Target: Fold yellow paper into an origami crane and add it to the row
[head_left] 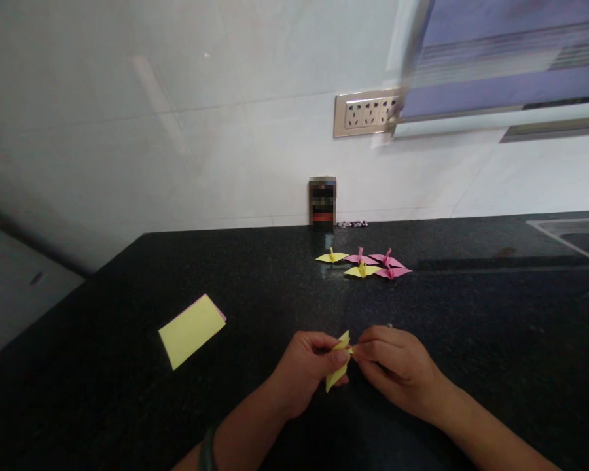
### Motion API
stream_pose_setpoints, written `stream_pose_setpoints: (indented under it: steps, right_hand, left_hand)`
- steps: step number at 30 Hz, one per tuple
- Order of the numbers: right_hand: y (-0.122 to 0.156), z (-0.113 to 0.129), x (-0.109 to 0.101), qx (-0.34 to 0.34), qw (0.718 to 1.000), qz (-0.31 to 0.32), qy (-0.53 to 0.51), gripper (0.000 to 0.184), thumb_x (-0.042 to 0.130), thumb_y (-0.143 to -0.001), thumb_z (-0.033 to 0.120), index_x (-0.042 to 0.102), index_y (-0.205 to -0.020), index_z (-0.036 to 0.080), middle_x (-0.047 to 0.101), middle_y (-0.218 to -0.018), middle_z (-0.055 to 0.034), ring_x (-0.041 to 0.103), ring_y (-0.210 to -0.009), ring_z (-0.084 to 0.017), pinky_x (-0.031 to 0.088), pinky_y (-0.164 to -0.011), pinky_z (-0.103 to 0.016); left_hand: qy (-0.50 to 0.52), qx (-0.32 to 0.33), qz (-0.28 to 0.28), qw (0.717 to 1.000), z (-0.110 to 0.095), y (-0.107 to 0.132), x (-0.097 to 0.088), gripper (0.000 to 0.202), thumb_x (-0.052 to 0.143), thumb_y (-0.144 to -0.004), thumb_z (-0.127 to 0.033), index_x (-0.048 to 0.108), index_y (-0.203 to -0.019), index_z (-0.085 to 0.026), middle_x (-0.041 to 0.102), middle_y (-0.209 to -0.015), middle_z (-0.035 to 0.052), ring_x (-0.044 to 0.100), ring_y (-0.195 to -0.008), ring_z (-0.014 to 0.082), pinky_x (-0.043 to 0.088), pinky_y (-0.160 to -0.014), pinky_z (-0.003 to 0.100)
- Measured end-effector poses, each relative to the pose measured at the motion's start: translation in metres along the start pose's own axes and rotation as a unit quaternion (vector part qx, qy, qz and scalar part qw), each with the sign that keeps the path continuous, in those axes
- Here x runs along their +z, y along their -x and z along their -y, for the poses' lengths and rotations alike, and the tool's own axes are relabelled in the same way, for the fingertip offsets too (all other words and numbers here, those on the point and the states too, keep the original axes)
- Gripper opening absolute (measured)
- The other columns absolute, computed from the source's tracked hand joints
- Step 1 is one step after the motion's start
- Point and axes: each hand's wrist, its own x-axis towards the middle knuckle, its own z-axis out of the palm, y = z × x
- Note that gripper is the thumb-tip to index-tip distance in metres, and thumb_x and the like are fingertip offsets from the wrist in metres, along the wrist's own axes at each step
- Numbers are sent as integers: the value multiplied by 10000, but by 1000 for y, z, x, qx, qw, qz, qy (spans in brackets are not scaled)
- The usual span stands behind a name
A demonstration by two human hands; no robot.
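Between my hands is a yellow origami crane [336,378], its two wings pointing up and down in view. My left hand [310,366] pinches its body, with the thumb lying across the near side. At the crane's right end, the fingertips of my right hand [400,363] are closed on a small yellow tip; the fingers partly hide it. Farther back on the dark counter stand finished paper cranes: yellow cranes [362,270] and pink cranes [391,271], grouped close together.
Yellow paper [192,331] lies at the left on the black counter [255,281], a pink edge showing beneath. Against the wall stands a small dark box [322,204], beside a string of beads [352,224]. A socket panel [368,112] is on the wall; a glassy panel [576,239] lies at right.
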Motion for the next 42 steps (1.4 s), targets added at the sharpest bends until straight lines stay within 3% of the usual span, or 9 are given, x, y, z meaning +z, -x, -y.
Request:
stream_pose_setpoints:
  steps: [11, 17, 27, 37, 42]
  right_hand:
    - [1, 3, -2, -12, 999, 12, 51, 153, 453, -786, 122, 579, -865, 157, 575, -706, -47, 538, -643, -135, 407, -572, -252]
    - [1, 5, -2, -8, 999, 22, 37, 174, 450, -784, 117, 563, -910, 155, 580, -734, -52, 539, -662, -139, 413, -585, -261]
    - [2, 6, 3, -25, 998, -2, 51, 128, 459, -783, 123, 570, -840, 153, 592, -705, -42, 549, -643, -131, 414, -571, -246]
    - [3, 8, 4, -2, 1000, 7, 30, 120, 462, -760, 103, 564, -795, 155, 578, -686, -36, 529, -632, -131, 396, -569, -251]
    - [0, 10, 3, 43, 999, -15, -27, 114, 460, -761, 115, 554, -807, 161, 572, -671, -24, 522, -601, -116, 398, -558, -237]
  left_hand:
    - [0, 43, -15, 999, 3, -2, 1, 224, 620, -650, -326, 604, -628, -104, 533, -493, 3, 461, -440, 78, 333, -448, 196]
    - [9, 64, -7, 998, 5, -2, -1, 171, 619, -662, -274, 606, -663, -103, 509, -497, -7, 438, -449, 69, 304, -455, 195]
    - [29, 62, -14, 998, 7, -3, -2, 164, 644, -636, -260, 579, -602, -113, 505, -535, -13, 446, -465, 70, 316, -464, 204]
    - [30, 97, -37, 994, -3, 0, 1, 205, 642, -636, -260, 540, -523, -122, 442, -488, -41, 404, -445, 53, 294, -454, 191]
    - [63, 74, -40, 994, -6, -1, 2, 194, 648, -627, -275, 561, -556, -117, 458, -484, -35, 395, -420, 49, 278, -430, 188]
